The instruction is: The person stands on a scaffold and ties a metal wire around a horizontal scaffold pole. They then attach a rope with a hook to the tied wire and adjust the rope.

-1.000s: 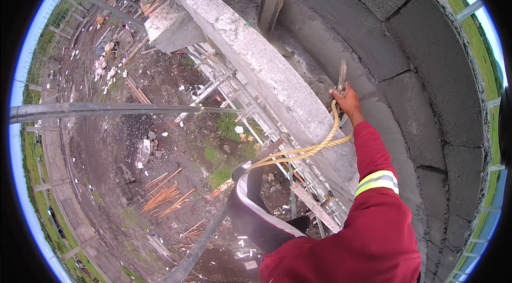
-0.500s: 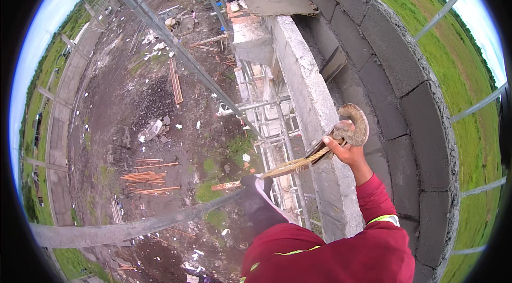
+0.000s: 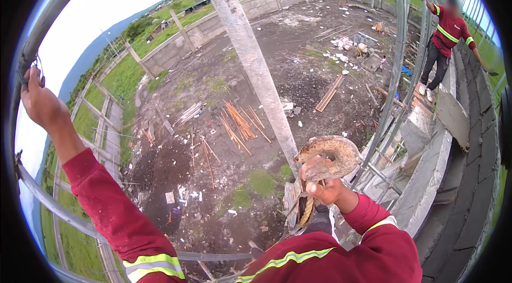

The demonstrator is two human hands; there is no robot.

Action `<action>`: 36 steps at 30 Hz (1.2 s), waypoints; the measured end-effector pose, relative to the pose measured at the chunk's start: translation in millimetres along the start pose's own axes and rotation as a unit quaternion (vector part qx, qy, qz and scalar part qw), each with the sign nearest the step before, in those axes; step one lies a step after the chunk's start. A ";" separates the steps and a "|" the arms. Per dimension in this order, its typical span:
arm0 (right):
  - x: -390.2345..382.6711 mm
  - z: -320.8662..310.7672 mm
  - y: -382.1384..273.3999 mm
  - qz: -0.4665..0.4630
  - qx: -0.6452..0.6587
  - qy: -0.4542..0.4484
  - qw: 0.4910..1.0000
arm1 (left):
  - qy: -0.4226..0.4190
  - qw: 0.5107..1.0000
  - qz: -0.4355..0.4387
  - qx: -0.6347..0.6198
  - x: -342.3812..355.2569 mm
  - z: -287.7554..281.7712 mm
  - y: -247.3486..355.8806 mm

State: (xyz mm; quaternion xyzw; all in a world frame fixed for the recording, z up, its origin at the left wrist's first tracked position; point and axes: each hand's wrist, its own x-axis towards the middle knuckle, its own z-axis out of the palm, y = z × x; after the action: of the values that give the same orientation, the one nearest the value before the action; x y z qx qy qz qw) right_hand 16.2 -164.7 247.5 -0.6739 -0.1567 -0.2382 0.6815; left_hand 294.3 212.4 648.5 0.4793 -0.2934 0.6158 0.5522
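My left hand (image 3: 42, 99) is raised at the far left, its fingers closed on a curved-looking metal scaffold pole (image 3: 49, 6); dark wire is wrapped round the pole there. Low in the middle, my right hand (image 3: 332, 192) grips a thick, rusty, cement-crusted hook (image 3: 341, 157), its bend uppermost. Just below the hook hangs a worn block, partly hidden, with a yellow twisted rope (image 3: 306, 211) running at it. The hook stands in front of the lower end of a slanting grey pole (image 3: 253, 53); whether they touch I cannot tell.
Far below lies a muddy yard with timber strips (image 3: 240, 125). A concrete beam (image 3: 424, 187) and grey block wall (image 3: 482, 176) run along my right. A co-worker (image 3: 450, 32) in red stands at the far right, behind a mortar-covered board (image 3: 453, 117). Scaffold poles (image 3: 397, 64) rise between us.
My view has swung left and up. My left arm has come into view, its hand on the pole. The hook in my right hand is now held up near the slanting pole.
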 end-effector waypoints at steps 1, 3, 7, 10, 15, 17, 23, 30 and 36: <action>17.6 23.3 -6.8 0.021 0.061 -0.020 0.998 | 0.005 0.999 -0.021 -0.024 0.1 -0.8 5.1; 61.7 68.0 -18.3 0.025 0.133 -0.074 0.988 | -0.065 0.996 -0.015 -0.058 -2.5 -6.0 15.8; 136.8 159.5 -47.1 -0.087 0.144 -0.137 0.976 | -0.093 0.992 -0.060 0.059 -3.7 -16.9 35.9; 184.0 225.5 -68.8 -0.128 0.220 -0.157 0.954 | -0.046 0.995 -0.084 0.023 3.8 -15.9 49.7; 267.3 281.4 -100.1 -0.085 0.343 -0.239 0.905 | -0.118 0.972 -0.191 -0.072 8.4 -23.3 67.5; 299.0 304.4 -113.3 -0.149 0.367 -0.181 0.900 | -0.138 0.969 -0.202 -0.037 13.8 -27.2 74.4; 354.9 348.2 -137.2 -0.256 0.375 -0.121 0.883 | -0.207 0.940 -0.271 0.018 26.8 -36.0 94.5; 352.6 380.7 -136.5 -0.251 0.441 -0.068 0.859 | -0.251 0.912 -0.321 0.043 37.5 -44.5 100.3; 368.5 406.6 -152.8 -0.252 0.492 -0.041 0.832 | -0.282 0.904 -0.319 0.032 40.5 -49.4 100.2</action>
State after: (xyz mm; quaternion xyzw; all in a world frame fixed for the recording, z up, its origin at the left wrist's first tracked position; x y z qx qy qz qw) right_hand 286.6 200.7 590.7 -0.1963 -0.4457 -0.2654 0.8321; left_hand 187.6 250.7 684.2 0.7184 -0.2485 0.2544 0.5979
